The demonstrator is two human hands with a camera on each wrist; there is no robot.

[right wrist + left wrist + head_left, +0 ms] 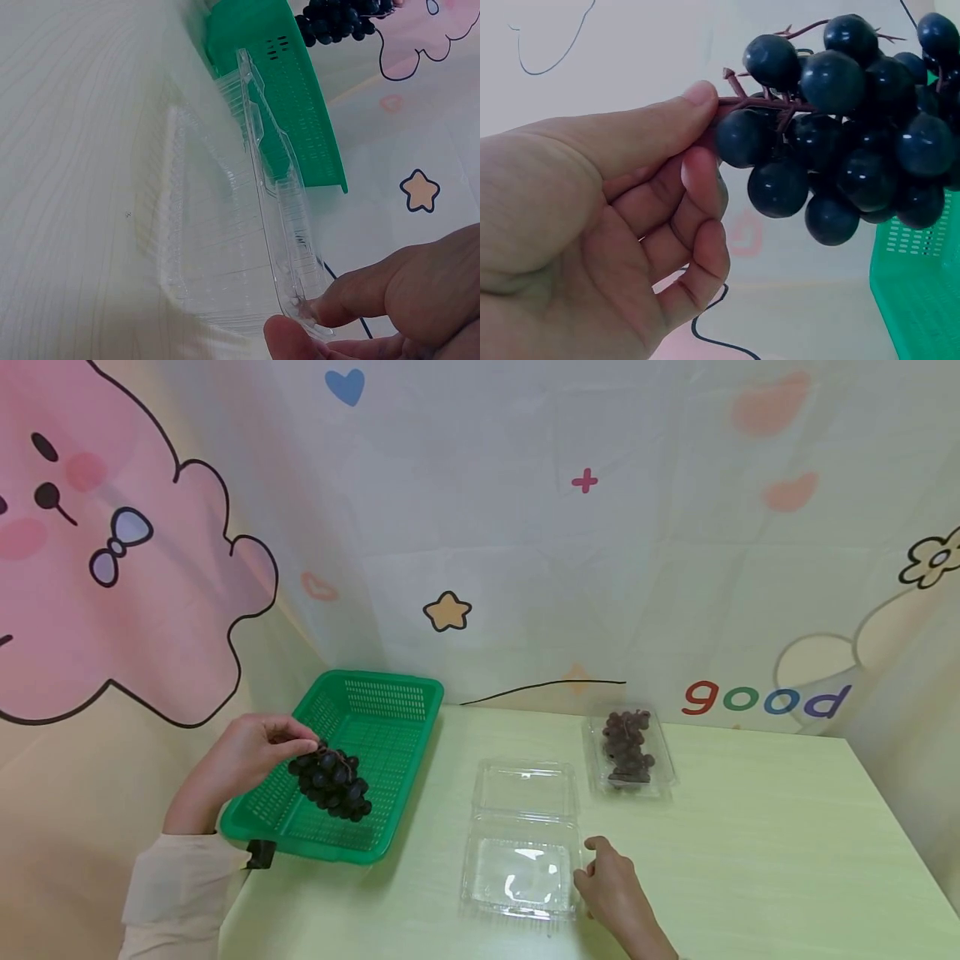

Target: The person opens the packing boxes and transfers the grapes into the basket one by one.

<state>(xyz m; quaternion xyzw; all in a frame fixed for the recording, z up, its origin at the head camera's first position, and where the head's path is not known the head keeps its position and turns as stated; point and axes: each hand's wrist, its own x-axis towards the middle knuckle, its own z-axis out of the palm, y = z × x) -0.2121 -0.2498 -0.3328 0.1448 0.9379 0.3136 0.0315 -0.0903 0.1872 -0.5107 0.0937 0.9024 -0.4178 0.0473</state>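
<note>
Presumably against crushing, the left hand [251, 753] pinched a blue-black grape bunch [330, 782] by its brown stem [769, 103], beyond the fingertips [700, 94], while the right hand [611, 885] gripped a clear rectangular plastic box [517, 852], likely for steadiness.

The lowercase word "good" [776, 700], in multicoloured letters, stands on the printed backdrop cloth [495, 485], right of the head view; a pinkish-red plus sign [585, 481] marks its upper middle.

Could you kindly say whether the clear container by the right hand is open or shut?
Open: in the head view, the clear container has its two halves spread apart.
</note>
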